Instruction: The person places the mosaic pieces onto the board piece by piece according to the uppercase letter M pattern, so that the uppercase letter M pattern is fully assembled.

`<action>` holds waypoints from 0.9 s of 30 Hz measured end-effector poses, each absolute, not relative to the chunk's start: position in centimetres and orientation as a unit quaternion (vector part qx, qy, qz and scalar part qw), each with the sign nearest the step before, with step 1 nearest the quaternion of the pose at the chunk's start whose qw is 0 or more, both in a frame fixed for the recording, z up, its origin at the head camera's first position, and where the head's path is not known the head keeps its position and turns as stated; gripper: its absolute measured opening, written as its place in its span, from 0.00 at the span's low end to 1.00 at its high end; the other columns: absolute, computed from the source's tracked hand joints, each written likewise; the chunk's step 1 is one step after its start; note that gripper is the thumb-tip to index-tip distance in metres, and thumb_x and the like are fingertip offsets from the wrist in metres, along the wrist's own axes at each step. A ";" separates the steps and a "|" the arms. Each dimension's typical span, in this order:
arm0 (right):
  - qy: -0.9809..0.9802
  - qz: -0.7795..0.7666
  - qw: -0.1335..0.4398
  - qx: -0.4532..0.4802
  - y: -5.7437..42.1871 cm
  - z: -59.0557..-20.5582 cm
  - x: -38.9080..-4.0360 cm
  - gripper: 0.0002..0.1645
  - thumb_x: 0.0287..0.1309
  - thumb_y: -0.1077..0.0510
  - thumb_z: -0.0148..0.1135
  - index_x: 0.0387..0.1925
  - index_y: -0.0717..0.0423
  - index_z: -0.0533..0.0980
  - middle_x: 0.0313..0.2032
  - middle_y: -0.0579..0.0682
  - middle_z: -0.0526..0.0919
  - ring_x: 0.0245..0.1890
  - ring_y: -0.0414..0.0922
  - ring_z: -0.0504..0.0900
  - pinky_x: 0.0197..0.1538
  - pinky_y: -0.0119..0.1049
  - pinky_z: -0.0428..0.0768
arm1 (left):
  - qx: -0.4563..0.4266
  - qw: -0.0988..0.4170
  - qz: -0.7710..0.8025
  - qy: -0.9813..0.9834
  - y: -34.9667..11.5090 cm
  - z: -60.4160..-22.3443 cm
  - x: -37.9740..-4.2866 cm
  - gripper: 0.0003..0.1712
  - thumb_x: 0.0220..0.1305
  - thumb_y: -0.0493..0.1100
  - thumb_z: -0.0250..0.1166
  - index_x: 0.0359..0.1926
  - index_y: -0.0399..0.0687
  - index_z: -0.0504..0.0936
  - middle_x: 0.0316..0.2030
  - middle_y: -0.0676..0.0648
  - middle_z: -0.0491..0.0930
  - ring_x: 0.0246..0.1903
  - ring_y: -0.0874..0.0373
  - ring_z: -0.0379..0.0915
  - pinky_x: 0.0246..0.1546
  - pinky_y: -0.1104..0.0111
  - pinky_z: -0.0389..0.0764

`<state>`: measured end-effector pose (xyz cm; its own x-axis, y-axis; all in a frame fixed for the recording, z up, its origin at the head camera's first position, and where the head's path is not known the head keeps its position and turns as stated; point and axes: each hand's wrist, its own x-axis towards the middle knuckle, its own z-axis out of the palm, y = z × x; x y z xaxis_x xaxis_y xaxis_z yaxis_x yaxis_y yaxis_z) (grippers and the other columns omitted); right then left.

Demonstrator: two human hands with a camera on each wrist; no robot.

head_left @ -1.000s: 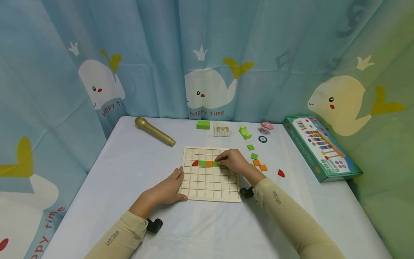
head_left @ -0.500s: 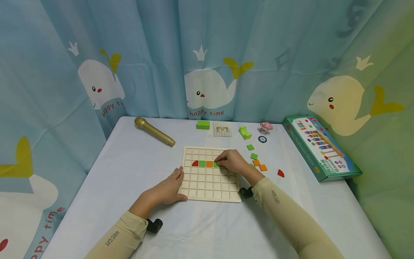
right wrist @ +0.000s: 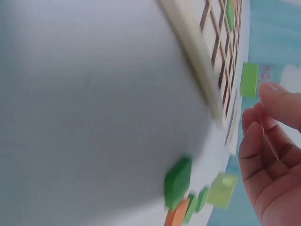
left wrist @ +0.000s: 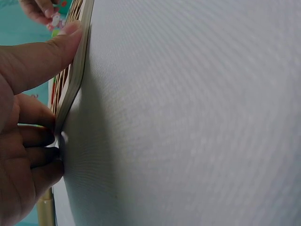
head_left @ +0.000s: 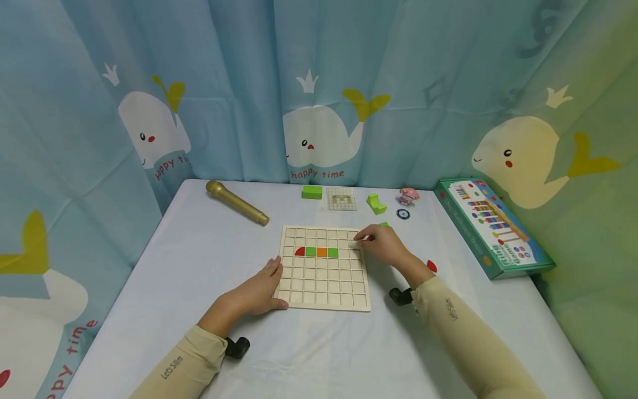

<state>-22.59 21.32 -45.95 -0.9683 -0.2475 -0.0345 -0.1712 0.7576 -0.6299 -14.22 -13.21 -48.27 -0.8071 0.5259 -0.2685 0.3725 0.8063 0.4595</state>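
A pale wooden grid board (head_left: 316, 285) lies on the white table, with a red quarter-round tile (head_left: 300, 252), a green tile (head_left: 310, 252), an orange tile (head_left: 322, 252) and another green tile (head_left: 333, 253) in one row. My left hand (head_left: 256, 291) holds the board at its near left corner, thumb on the edge and fingers against the side. Beside the upper right edge hovers my right hand (head_left: 386, 246), fingers loosely bent, nothing between them. In the right wrist view, a loose green tile (right wrist: 178, 183) and an orange tile (right wrist: 177, 215) lie below it; the head view mostly hides them.
Behind the board are a gold microphone (head_left: 236, 202), a green block (head_left: 312, 192), a pattern card (head_left: 341, 199), a curved green block (head_left: 376, 204), a round token (head_left: 403, 214) and a pink figurine (head_left: 408, 196). Right stand a loose red tile (head_left: 431, 266) and a game box (head_left: 493, 227).
My right hand has let go of the right-hand green tile in the row and moved right, to the board's upper right edge. The left hand has stayed in place.
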 end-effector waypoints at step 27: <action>0.954 -0.294 0.066 0.000 32.6 -45.0 -19.4 0.16 0.67 0.56 0.65 0.51 0.61 0.83 0.41 0.57 0.85 0.31 0.50 0.77 0.31 0.40 0.78 | 0.243 0.202 0.206 0.926 -13.2 -47.8 -14.1 0.56 0.63 0.54 0.71 0.76 0.27 0.50 0.78 0.35 0.40 0.77 0.42 0.35 0.74 0.53 0.52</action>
